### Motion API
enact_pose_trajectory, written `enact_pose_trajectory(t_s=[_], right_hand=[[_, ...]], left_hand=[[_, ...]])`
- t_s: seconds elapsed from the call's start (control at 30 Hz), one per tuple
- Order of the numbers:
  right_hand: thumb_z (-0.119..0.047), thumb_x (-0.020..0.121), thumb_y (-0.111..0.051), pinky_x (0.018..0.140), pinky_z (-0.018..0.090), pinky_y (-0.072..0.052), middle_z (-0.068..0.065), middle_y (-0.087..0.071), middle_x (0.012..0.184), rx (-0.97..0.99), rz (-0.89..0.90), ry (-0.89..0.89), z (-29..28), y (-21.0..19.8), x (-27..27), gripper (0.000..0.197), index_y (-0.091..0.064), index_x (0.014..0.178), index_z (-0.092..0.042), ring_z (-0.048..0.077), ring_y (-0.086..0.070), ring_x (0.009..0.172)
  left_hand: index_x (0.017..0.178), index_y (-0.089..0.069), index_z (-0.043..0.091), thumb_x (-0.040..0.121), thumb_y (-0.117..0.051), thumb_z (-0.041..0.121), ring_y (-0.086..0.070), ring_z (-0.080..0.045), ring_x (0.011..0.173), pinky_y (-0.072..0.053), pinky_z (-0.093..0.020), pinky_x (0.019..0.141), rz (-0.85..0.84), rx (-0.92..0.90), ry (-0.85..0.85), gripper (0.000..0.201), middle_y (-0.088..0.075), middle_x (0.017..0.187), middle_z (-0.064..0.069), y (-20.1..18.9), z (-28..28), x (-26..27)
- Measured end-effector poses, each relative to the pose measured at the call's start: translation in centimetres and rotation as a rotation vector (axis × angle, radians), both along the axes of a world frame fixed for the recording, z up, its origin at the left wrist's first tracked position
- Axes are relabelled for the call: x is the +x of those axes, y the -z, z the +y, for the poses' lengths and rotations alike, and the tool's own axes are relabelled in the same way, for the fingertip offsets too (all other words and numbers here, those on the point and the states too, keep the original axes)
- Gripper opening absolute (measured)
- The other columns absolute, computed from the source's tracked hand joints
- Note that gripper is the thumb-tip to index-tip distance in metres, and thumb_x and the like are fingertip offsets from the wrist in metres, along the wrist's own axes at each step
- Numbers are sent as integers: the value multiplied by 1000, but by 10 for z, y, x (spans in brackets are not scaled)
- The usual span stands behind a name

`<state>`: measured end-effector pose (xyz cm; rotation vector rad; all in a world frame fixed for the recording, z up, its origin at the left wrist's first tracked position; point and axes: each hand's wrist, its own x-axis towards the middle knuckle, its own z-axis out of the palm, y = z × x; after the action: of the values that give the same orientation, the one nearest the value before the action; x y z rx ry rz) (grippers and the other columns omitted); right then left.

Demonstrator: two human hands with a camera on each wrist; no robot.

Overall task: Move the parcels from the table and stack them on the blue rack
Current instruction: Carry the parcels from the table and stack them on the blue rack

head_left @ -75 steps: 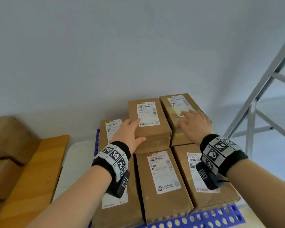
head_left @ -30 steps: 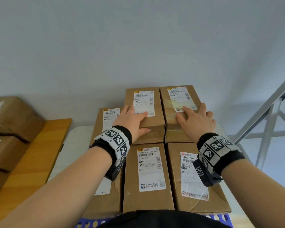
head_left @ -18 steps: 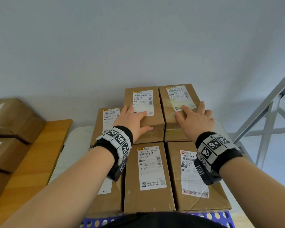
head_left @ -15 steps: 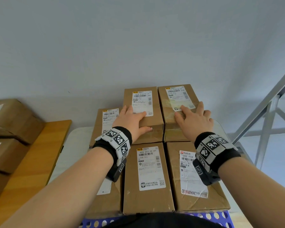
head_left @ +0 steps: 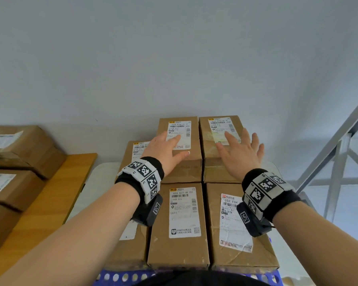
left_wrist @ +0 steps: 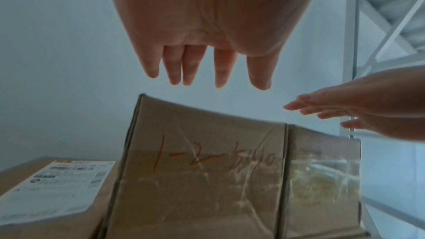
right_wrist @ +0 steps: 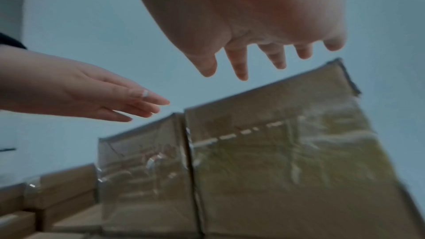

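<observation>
Plain grey wall behind, blue perforated plastic rack below. Brown cardboard parcels with white labels sit stacked on it. Left hand grip spread, fingers straight, just above the top-left parcel, not touching per wrist view. Right hand grip likewise spread above the adjacent top-right parcel. More cardboard boxes on wooden counter left of the left grip.

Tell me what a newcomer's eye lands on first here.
Two open hands, left hand and right hand, hover with spread fingers just above two upper parcels on the stack against the wall. Labelled cardboard parcels fill the blue rack below; more boxes wait on the wooden table at left.
</observation>
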<state>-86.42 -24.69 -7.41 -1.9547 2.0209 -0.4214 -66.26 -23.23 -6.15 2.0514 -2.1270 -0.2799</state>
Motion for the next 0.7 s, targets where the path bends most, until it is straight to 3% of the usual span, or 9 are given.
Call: enact_pose_trajectory(t_s=[0.07, 0.13, 0.2, 0.27, 0.37, 0.47, 0.57, 0.7], right_hand=[[-48, 97, -30, 117, 45, 0, 10, -17, 156, -103, -77, -53, 6, -10, 7, 53, -30, 146, -27, 29, -3, 145], [-38, 98, -37, 115, 38, -18, 9, -37, 147, -197, -216, -135, 13, -21, 17, 47, -40, 141, -18, 26, -23, 140], [-29, 98, -40, 99, 28, -34, 6, -49, 137, -190, -414, -222, 22, -30, 31, 41, -46, 135, -13, 20, -41, 127], [-25, 98, -42, 88, 25, -43, 2, -56, 128, -143, -532, -285, 33, -33, 45, 38, -46, 134, -15, 15, -53, 113], [-20, 98, -42, 68, 20, -47, -3, -62, 103, -67, -641, -352, 49, -31, 71, 35, -47, 132, -17, 7, -58, 78], [-18, 98, -41, 56, 8, -39, -8, -61, 95, -24, -651, -425, 68, -29, 105, 33, -49, 130, -16, -1, -52, 69], [-16, 98, -41, 59, 9, -42, -12, -58, 86, 9, -660, -506, 94, -31, 147, 31, -50, 128, -16, 1, -56, 74], [-15, 97, -43, 73, 26, -50, -2, -63, 92, 27, -665, -575, 136, -29, 223, 29, -53, 124, -12, 14, -63, 85]], left_hand=[[145, -29, 23, 94, -41, 48, -21, -22, 141, -17, -35, 113, 91, -74, -15, 58, -24, 153, -5, -9, 7, -1], [142, -36, 21, 96, -44, 39, -30, -18, 137, -22, -31, 111, 174, -148, -27, 50, -35, 148, -3, -14, 16, 0], [140, -39, 23, 97, -44, 34, -36, -15, 133, -28, -29, 107, 258, -181, -65, 45, -42, 143, 1, -17, 29, 5], [138, -40, 26, 97, -43, 32, -41, -13, 128, -31, -26, 102, 296, -196, -140, 42, -46, 140, 4, -18, 47, 11], [136, -44, 27, 98, -42, 29, -49, -9, 119, -36, -22, 94, 303, -225, -231, 38, -52, 132, 6, -19, 80, 30], [133, -48, 22, 98, -44, 24, -51, -4, 109, -36, -17, 88, 323, -248, -310, 36, -56, 121, 11, -20, 119, 59], [131, -51, 20, 97, -44, 23, -54, -11, 111, -39, -21, 90, 323, -270, -387, 35, -59, 121, 3, -17, 159, 100], [131, -51, 19, 98, -44, 24, -54, -12, 112, -36, -17, 89, 314, -283, -465, 35, -59, 123, 1, -15, 218, 164]])
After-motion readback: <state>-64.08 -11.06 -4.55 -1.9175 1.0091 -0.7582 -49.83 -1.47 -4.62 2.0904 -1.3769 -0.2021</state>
